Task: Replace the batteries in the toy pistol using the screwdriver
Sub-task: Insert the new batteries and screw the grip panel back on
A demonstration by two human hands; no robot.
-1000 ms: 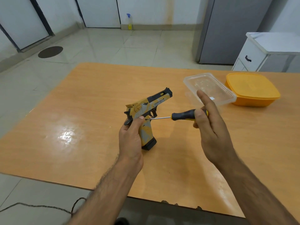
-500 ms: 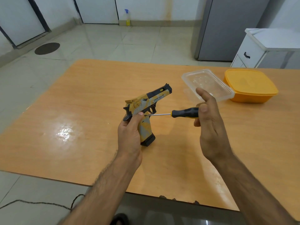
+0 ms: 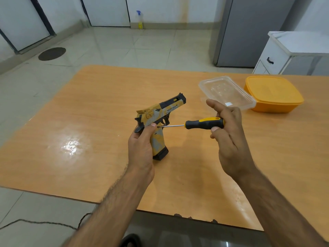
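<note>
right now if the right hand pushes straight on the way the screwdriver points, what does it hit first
Most likely the toy pistol: the right hand aims the screwdriver leftward, its tip seemingly already at the frame above the grip, beside the left hand thumb.

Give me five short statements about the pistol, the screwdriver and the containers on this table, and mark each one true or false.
1. The left hand holds the toy pistol by its grip. True.
2. The screwdriver lies on the table. False: the right hand holds it by its handle, in the air.
3. The screwdriver's tip points at the pistol's side, near the left thumb. True.
4. The clear container stands on top of the orange container. False: they stand side by side on the table.
5. The orange container's lid is off. False: it is covered.
</note>
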